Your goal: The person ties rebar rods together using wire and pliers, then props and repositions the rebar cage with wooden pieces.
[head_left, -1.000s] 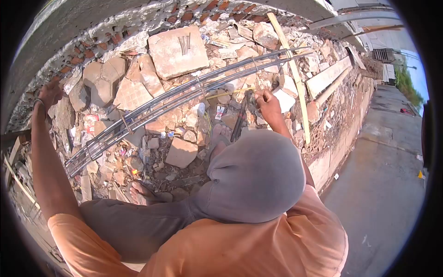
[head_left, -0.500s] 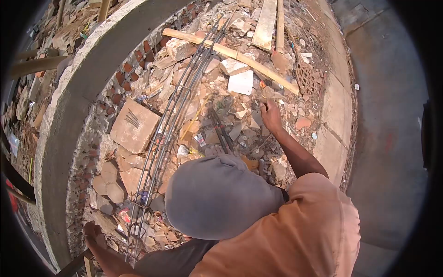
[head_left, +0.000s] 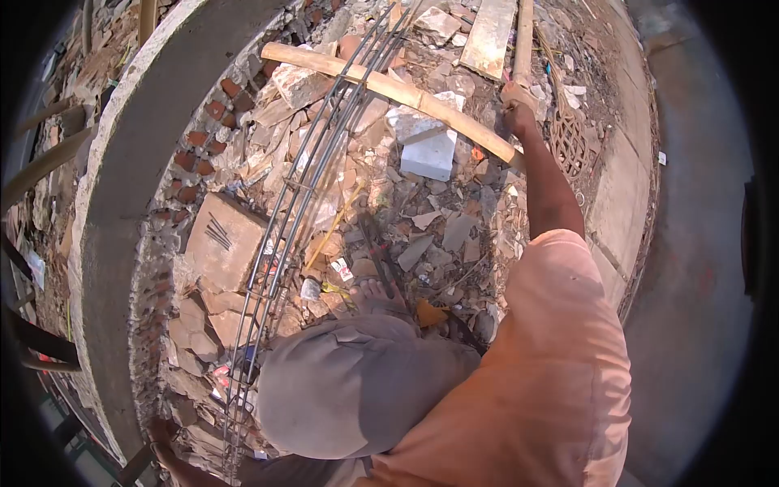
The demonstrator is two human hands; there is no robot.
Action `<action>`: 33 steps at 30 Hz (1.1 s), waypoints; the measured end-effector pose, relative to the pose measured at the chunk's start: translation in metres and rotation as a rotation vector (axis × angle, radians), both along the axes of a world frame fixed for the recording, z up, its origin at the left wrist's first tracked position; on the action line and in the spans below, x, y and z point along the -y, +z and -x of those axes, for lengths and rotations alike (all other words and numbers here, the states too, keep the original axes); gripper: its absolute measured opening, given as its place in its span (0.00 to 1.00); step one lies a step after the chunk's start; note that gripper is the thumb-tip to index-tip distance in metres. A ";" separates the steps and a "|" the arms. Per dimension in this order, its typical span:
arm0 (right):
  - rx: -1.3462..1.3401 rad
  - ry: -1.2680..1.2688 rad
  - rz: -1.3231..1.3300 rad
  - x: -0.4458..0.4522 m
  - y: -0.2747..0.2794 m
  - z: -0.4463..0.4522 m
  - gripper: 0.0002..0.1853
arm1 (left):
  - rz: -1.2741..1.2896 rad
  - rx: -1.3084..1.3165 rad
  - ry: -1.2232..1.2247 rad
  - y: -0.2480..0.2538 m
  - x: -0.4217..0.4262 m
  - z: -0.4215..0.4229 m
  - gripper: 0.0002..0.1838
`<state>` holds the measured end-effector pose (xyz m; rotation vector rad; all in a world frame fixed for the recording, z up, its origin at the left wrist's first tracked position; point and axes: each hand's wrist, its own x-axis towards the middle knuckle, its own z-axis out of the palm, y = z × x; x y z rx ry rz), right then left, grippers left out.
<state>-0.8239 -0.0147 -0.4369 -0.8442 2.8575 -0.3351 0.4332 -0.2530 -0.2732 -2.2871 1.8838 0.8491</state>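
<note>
My right hand is stretched out to the upper right, its fingers closed near the end of a pole. A small reddish thing shows at the fingertips, too small to name. Low at the left, in shade, my left hand is beside the broken wall base; its fingers are unclear. Between the hands runs a long cage of steel bars, with a split wooden strip lying across its upper part. Several short metal pieces lie on a square slab. A dark long-handled tool is by my foot.
Broken tiles and rubble cover the ground. A white block lies below the strip, and a board is at the top. A concrete wall stands left; a kerb and grey pavement run along the right.
The view has turned and shifted. My right hand has moved away from the dark tool, up and right past the wooden strip's end. My left hand now appears low at the left, by the wall.
</note>
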 end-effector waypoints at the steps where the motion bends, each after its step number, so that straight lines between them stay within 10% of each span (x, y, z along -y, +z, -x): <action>1: -0.036 0.079 -0.046 0.007 -0.013 0.011 0.15 | -0.021 -0.039 0.046 0.001 -0.002 0.016 0.10; 10: -0.207 -0.009 -0.067 0.046 -0.018 0.024 0.14 | -0.165 -0.088 0.295 0.024 0.005 0.157 0.10; 16: 0.265 -0.139 0.282 0.059 0.188 -0.064 0.17 | -0.063 0.138 -0.018 0.031 0.043 0.143 0.09; 17: -0.179 -0.031 0.361 0.050 0.187 -0.036 0.17 | -0.015 0.143 -0.067 0.031 0.052 0.153 0.10; 20: 0.079 -0.174 0.698 0.044 0.270 -0.066 0.12 | 0.030 0.128 -0.190 0.061 0.070 0.227 0.12; 26: 0.352 0.113 1.198 0.058 0.356 -0.216 0.04 | 0.250 -0.394 -0.366 0.137 0.040 0.409 0.16; 33: 0.983 0.451 1.326 0.108 0.364 -0.452 0.05 | 0.130 -1.259 -0.393 0.107 -0.030 0.515 0.26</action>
